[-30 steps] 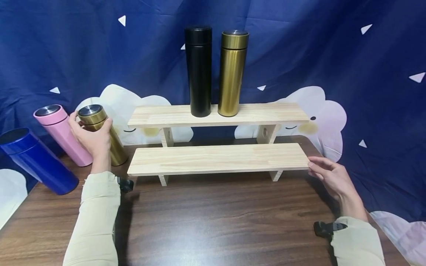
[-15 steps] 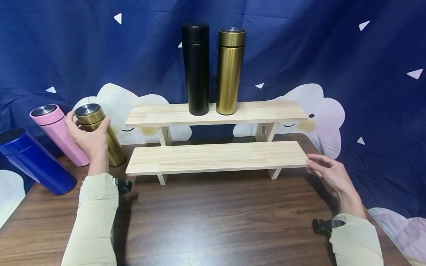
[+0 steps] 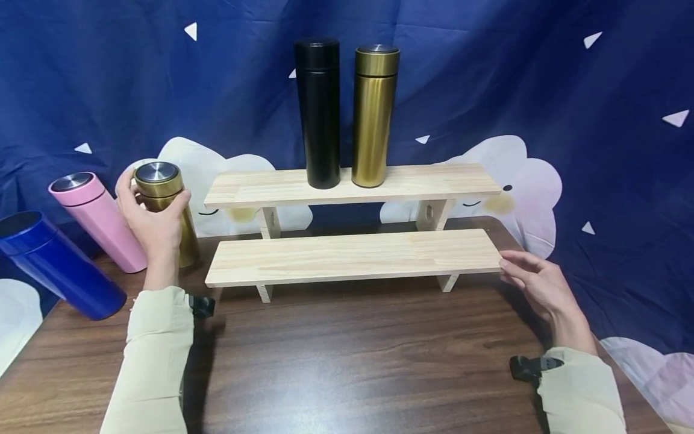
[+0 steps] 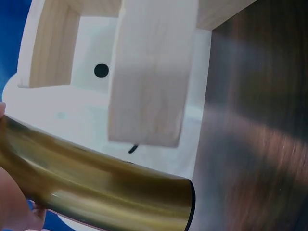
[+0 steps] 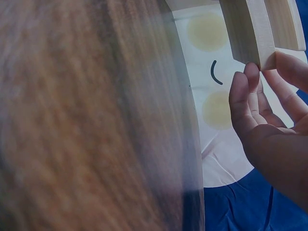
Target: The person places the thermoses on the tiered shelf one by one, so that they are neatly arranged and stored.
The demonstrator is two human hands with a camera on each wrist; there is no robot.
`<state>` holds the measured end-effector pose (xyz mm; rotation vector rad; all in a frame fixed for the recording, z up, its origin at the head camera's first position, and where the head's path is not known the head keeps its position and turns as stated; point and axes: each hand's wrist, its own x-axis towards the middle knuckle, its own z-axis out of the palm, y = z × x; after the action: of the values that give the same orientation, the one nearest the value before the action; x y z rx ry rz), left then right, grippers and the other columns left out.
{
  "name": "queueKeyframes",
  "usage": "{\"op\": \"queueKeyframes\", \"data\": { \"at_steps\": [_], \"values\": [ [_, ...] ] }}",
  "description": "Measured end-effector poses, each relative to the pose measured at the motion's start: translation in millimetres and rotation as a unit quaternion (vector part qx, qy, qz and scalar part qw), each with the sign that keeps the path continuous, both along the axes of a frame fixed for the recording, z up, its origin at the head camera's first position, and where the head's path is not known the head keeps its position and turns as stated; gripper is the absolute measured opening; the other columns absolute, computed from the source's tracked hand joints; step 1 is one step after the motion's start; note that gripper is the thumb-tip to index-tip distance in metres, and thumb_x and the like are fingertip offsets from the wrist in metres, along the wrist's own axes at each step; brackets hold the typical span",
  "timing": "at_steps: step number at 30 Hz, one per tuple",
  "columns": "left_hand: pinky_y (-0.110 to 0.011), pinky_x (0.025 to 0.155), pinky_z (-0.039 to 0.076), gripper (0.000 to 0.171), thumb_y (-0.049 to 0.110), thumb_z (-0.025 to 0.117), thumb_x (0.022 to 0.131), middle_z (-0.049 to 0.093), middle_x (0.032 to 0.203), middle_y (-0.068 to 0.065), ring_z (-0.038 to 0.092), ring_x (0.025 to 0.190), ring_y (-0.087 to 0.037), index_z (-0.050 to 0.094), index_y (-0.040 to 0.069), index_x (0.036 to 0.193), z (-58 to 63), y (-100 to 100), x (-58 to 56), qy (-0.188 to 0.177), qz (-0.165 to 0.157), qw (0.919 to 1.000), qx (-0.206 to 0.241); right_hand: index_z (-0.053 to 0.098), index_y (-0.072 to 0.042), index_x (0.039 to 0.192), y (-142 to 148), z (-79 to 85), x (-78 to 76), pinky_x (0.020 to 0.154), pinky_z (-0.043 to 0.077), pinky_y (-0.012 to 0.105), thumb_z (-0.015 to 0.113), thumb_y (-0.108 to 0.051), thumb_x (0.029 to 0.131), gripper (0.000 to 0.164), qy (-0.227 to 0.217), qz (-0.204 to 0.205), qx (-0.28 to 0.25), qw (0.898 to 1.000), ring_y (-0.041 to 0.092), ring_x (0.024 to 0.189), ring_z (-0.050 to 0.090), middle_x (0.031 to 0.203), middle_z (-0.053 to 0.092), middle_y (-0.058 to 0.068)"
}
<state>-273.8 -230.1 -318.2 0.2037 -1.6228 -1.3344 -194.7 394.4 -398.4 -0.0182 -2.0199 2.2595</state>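
Note:
My left hand (image 3: 152,220) grips a gold thermos bottle (image 3: 187,241) below its lid, thumb on the right side and fingers behind. The bottle is nearly upright at the left end of a two-tier wooden shelf (image 3: 352,259). In the left wrist view the gold bottle (image 4: 120,185) lies across the lower part, beside the shelf's end (image 4: 149,96). My right hand (image 3: 544,289) pinches the right end of the lower board. The right wrist view has its fingertips (image 5: 251,72) at the board's corner. A black thermos (image 3: 320,120) and another gold thermos (image 3: 374,120) stand on the upper board.
Left of the held bottle are a pink thermos (image 3: 103,223) and a blue thermos (image 3: 65,271) near the table's left edge. The brown wood table (image 3: 347,361) stretches in front of the shelf. Behind hangs a dark blue cloth (image 3: 488,72) with cloud shapes.
My left hand has shifted the gold bottle a little to the right, away from the pink one, and it stands more upright. The right hand stays at the shelf's end.

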Motion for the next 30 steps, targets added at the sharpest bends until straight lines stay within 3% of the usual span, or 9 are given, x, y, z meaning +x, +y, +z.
{"op": "queueKeyframes", "data": {
  "at_steps": [3, 6, 11, 16, 24, 30],
  "values": [
    [-0.026, 0.093, 0.034, 0.076, 0.002, 0.084, 0.069, 0.054, 0.133, 0.007, 0.045, 0.110, -0.005, 0.058, 0.016, 0.139, 8.1, 12, 11.0, 0.011, -0.010, 0.9998, -0.012, 0.077, -0.014, 0.102, 0, -0.6, -0.3, 0.077, 0.056, 0.020, 0.070, 0.002, 0.093, 0.020, 0.002, 0.005, -0.001, 1.000, 0.006, 0.084, 0.070, 0.096, 0.072, -0.005],
    [-0.026, 0.092, 0.034, 0.073, 0.004, 0.082, 0.071, 0.053, 0.126, 0.007, 0.045, 0.107, -0.005, 0.058, 0.015, 0.139, 15.8, 23, 20.7, 0.000, -0.014, 0.9997, -0.019, 0.077, -0.014, 0.103, 1, -1.0, -0.5, 0.078, 0.055, 0.020, 0.070, 0.002, 0.093, 0.020, 0.004, 0.009, 0.000, 1.000, 0.006, 0.084, 0.070, 0.097, 0.072, -0.005],
    [-0.026, 0.090, 0.035, 0.074, 0.008, 0.084, 0.071, 0.052, 0.118, 0.011, 0.045, 0.106, -0.005, 0.058, 0.014, 0.140, 8.8, 20, 7.1, -0.001, -0.015, 0.9989, -0.044, 0.077, -0.014, 0.103, 2, -0.6, -0.4, 0.078, 0.055, 0.019, 0.069, 0.002, 0.093, 0.020, 0.012, 0.009, -0.001, 1.000, 0.006, 0.084, 0.069, 0.096, 0.072, -0.004],
    [-0.025, 0.090, 0.037, 0.077, 0.013, 0.087, 0.069, 0.050, 0.116, 0.013, 0.046, 0.108, -0.005, 0.058, 0.021, 0.140, 1.5, 14, -4.4, 0.001, -0.022, 0.9980, -0.059, 0.077, -0.013, 0.104, 2, -1.8, 0.2, 0.078, 0.055, 0.020, 0.069, 0.003, 0.093, 0.020, 0.012, 0.012, -0.003, 1.000, 0.006, 0.085, 0.070, 0.096, 0.072, -0.004],
    [-0.024, 0.090, 0.039, 0.078, 0.011, 0.086, 0.069, 0.049, 0.117, 0.012, 0.047, 0.110, -0.006, 0.059, 0.026, 0.140, 0.7, 19, -5.8, 0.008, -0.021, 0.9973, -0.070, 0.076, -0.011, 0.105, 1, -0.8, 0.8, 0.078, 0.056, 0.020, 0.070, 0.002, 0.092, 0.019, 0.010, 0.007, 0.000, 1.000, 0.007, 0.085, 0.070, 0.097, 0.072, -0.003],
    [-0.023, 0.091, 0.038, 0.076, 0.003, 0.084, 0.068, 0.047, 0.114, 0.013, 0.045, 0.109, -0.005, 0.060, 0.019, 0.138, 16.0, 34, 2.8, 0.017, -0.016, 0.9976, -0.065, 0.076, -0.012, 0.104, 1, 0.7, 1.3, 0.078, 0.056, 0.020, 0.071, 0.001, 0.092, 0.018, 0.005, 0.002, 0.004, 1.000, 0.007, 0.084, 0.070, 0.096, 0.072, -0.004]
  ]
}}
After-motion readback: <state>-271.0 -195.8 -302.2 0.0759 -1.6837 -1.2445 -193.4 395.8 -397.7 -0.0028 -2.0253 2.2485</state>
